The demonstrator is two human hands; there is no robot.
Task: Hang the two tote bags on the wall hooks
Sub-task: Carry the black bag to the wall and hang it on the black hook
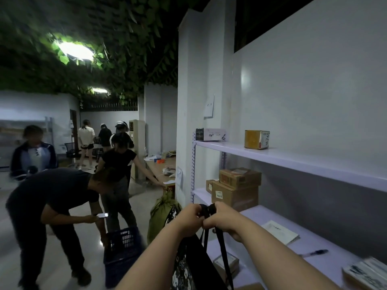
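A black tote bag (192,266) with a white pattern hangs below my hands in the lower middle of the head view. Its black straps (207,210) are bunched between both fists. My left hand (188,219) grips the straps from the left, and my right hand (223,219) grips them from the right, the two hands touching. Both arms reach forward toward a white pillar (188,122). An olive green bag (161,214) stands on the floor just beyond my hands, against the pillar's foot. No wall hook shows in this view.
A white shelf unit (293,160) with cardboard boxes (236,189) fills the right. A person bends over a dark blue basket (123,252) on the floor at left. Another person reaches toward a wooden table (161,168). Several more people stand farther back.
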